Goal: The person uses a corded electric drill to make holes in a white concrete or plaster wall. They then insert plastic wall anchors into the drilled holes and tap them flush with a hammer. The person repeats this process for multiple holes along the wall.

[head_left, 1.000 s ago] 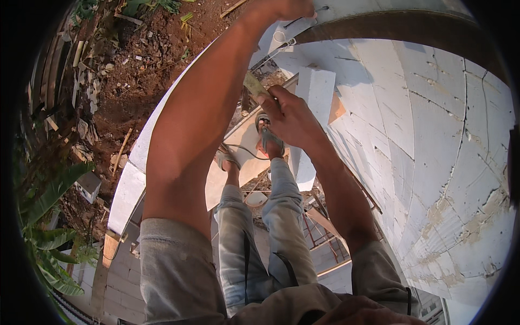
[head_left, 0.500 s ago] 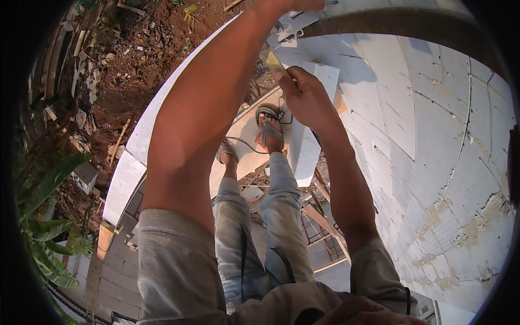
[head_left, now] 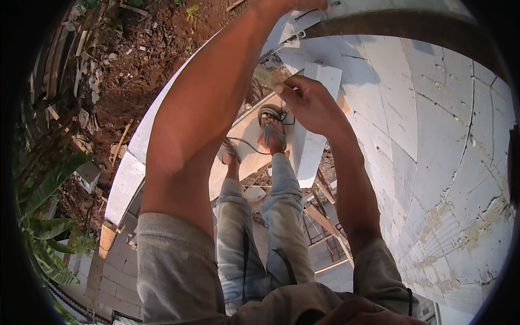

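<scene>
My left hand (head_left: pixel 310 5) reaches to the top edge of the picture, over the pale wall blocks, and is partly cut off. Its fingers are too hidden to read. Just below it lie a dark thin rod (head_left: pixel 306 13) and a small white looped piece (head_left: pixel 299 35). My right hand (head_left: pixel 310 104) is closed in a pinch, thumb against fingers, on a yellowish flat strip (head_left: pixel 266 77). This strip is blurred and points up and left toward my left forearm. Beneath the right hand stands a white block (head_left: pixel 311 154).
My sandalled feet (head_left: pixel 272 130) stand on a wooden board (head_left: pixel 249 127), with a dark cable (head_left: pixel 246 143) beside them. A white block wall (head_left: pixel 422 135) curves along the right. Reddish soil with debris (head_left: pixel 135 70) lies left, beyond the white wall edge (head_left: pixel 127 184). Timber pieces (head_left: pixel 327 222) show below.
My right hand has shifted slightly down and right. The yellowish strip has tilted further left and looks more blurred. My left hand stays nearly in place.
</scene>
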Available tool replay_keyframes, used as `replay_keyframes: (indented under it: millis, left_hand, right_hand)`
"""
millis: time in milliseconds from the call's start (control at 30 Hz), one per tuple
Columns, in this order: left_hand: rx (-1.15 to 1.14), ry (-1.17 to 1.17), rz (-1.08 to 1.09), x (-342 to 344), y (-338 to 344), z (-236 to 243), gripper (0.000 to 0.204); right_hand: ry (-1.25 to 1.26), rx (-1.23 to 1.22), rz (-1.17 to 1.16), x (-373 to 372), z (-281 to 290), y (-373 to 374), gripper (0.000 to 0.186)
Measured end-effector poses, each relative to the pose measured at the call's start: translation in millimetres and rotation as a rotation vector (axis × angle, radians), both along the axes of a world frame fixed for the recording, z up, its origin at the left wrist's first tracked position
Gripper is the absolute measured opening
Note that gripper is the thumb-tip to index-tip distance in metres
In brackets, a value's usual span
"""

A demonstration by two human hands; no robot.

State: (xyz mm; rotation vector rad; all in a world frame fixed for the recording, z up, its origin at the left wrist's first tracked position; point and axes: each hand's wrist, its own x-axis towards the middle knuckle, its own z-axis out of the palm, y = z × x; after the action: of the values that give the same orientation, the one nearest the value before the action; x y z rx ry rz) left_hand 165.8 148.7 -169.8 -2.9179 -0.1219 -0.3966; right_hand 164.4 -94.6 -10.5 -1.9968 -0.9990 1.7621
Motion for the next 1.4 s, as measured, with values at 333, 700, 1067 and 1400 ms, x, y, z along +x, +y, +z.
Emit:
replay_keyframes:
  millis: [333,700,1067,1400]
  left_hand:
    - [0.124,-0.028,0.015,12,-11,20,0.015]
    - [0.032,0.031,0.054,12,-8,18,0.015]
    - [-0.038,0.042,0.043,10,-6,14,0.016]
    - [-0.966,-0.066,0.331,-12,-21,32,0.022]
  right_hand:
    - [-0.194,0.105,-0.127,-4,-9,-4,0.031]
    - [-0.131,0.181,0.014,-16,-15,-23,0.038]
    - [-0.018,0.179,0.008,2,-15,-14,0.035]
    - [-0.015,0.003,0.049,-10,25,-37,0.03]
